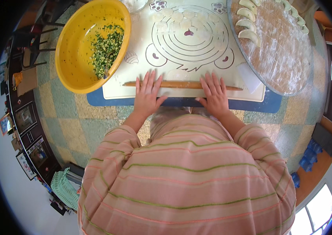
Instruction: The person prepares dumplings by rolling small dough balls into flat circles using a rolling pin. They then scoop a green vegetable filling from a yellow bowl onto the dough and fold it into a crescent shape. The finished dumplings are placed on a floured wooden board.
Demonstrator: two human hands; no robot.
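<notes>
A tapered wooden rolling pin lies crosswise near the front of a pale silicone baking mat. My left hand rests flat on its left part, and my right hand on its right part, fingers spread and pointing away from me. Just beyond the pin's middle is a thin round dough wrapper. Several more wrappers lie at the far part of the mat, over its printed circles. At the left stands a yellow basin with chopped green and yellow filling.
A floured round tray at the right holds filled dumplings along its edges. A white sheet or scraper lies partly under its rim. Below the mat shows a blue board edge. A whitish bowl is at the far edge.
</notes>
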